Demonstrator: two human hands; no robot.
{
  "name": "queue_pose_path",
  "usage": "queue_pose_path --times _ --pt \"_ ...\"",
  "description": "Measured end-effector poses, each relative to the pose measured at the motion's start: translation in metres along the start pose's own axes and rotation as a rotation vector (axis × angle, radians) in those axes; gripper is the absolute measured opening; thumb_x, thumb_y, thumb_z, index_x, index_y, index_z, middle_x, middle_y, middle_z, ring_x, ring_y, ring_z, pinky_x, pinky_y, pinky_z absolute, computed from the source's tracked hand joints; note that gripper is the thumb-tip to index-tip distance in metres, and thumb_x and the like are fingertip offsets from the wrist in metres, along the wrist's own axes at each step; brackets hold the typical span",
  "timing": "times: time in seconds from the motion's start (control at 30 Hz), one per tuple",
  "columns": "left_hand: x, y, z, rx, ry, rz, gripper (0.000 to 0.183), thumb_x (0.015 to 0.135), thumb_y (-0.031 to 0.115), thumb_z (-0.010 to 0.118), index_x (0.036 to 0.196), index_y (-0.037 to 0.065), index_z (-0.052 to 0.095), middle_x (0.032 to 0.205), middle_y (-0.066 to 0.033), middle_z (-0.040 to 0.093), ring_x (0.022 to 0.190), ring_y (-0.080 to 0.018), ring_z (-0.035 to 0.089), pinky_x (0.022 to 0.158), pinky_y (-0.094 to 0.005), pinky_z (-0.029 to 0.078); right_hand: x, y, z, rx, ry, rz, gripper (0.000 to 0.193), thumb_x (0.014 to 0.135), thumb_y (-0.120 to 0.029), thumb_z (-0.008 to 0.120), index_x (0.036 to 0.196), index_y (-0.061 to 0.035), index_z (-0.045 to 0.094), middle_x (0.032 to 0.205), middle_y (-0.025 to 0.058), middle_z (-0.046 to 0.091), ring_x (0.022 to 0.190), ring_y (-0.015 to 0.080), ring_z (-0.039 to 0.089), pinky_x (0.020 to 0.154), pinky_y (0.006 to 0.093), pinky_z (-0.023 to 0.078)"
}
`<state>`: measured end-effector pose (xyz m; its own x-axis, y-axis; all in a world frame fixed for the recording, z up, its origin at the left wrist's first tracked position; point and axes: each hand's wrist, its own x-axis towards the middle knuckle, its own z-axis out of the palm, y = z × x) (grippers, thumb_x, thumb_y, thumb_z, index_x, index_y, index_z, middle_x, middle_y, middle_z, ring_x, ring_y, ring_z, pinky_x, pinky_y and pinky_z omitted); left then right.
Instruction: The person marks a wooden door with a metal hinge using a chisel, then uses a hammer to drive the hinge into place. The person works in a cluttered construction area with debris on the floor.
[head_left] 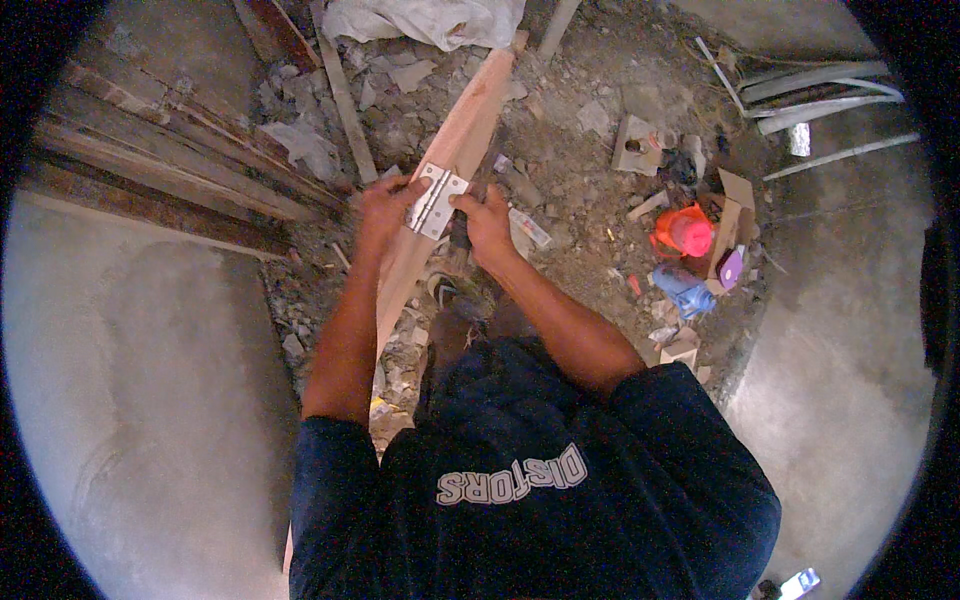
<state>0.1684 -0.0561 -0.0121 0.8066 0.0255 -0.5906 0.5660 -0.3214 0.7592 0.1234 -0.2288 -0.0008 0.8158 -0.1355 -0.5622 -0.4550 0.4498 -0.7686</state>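
Observation:
A silvery metal butt hinge lies opened out across a long wooden board, its knuckle running roughly along the board. My left hand grips the hinge's left leaf at the upper corner, thumb and fingers closed on it. On the other side, my right hand pinches the right leaf with the thumb on top; its other fingers are mostly hidden. Something dark shows just below the right thumb, too unclear to name. The board slants from the upper middle down past my left forearm.
Rubble and dirt cover the floor. At right lie an orange-red container, a blue bottle and an opened cardboard box. Timber planks lean at left, pale pipes at upper right. A white sack lies at the top.

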Motion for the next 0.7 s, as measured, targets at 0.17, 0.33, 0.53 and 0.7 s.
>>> queue_pose_path --times 0.17,0.33,0.53,0.7 --pt "-0.003 0.0 0.002 0.053 0.031 0.06 0.052 0.081 0.047 0.076 0.103 -0.001 0.073 0.082 -0.0104 0.072 0.071 -0.0179 0.065 0.071 -0.0325 0.051 0.001 0.004 0.003 0.068 0.008 -0.001 0.022 0.082 -0.006 0.066 0.101 -0.0044 0.055 0.087 0.0061 0.064 0.072 0.0189 0.063 0.058 0.034 0.054" --pt "-0.005 -0.005 0.005 0.107 0.105 0.099 0.05 0.083 0.047 0.073 0.101 0.001 0.074 0.076 -0.011 0.07 0.065 -0.0177 0.062 0.065 -0.0319 0.049 -0.008 -0.006 0.003 -0.059 0.027 0.035 0.022 0.083 -0.012 0.071 0.097 -0.0053 0.055 0.082 0.0038 0.062 0.069 0.0147 0.059 0.059 0.0315 0.05" --pt "-0.009 -0.005 0.01 0.095 0.125 0.195 0.05 0.083 0.047 0.073 0.101 0.0 0.073 0.07 -0.0124 0.067 0.062 -0.0191 0.06 0.062 -0.0347 0.048 -0.006 0.015 0.0 -0.294 0.144 -0.156 0.032 0.079 -0.016 0.081 0.09 -0.0081 0.051 0.078 -0.0003 0.057 0.066 0.0102 0.054 0.058 0.029 0.044" --pt "-0.007 -0.004 0.003 0.221 0.127 0.133 0.047 0.084 0.046 0.073 0.1 0.002 0.074 0.071 -0.0133 0.067 0.062 -0.0197 0.06 0.062 -0.0357 0.048 0.014 0.023 0.007 -0.182 0.053 -0.146 0.033 0.078 -0.014 0.082 0.091 -0.0087 0.052 0.077 -0.0018 0.056 0.069 0.0098 0.054 0.06 0.0288 0.045"
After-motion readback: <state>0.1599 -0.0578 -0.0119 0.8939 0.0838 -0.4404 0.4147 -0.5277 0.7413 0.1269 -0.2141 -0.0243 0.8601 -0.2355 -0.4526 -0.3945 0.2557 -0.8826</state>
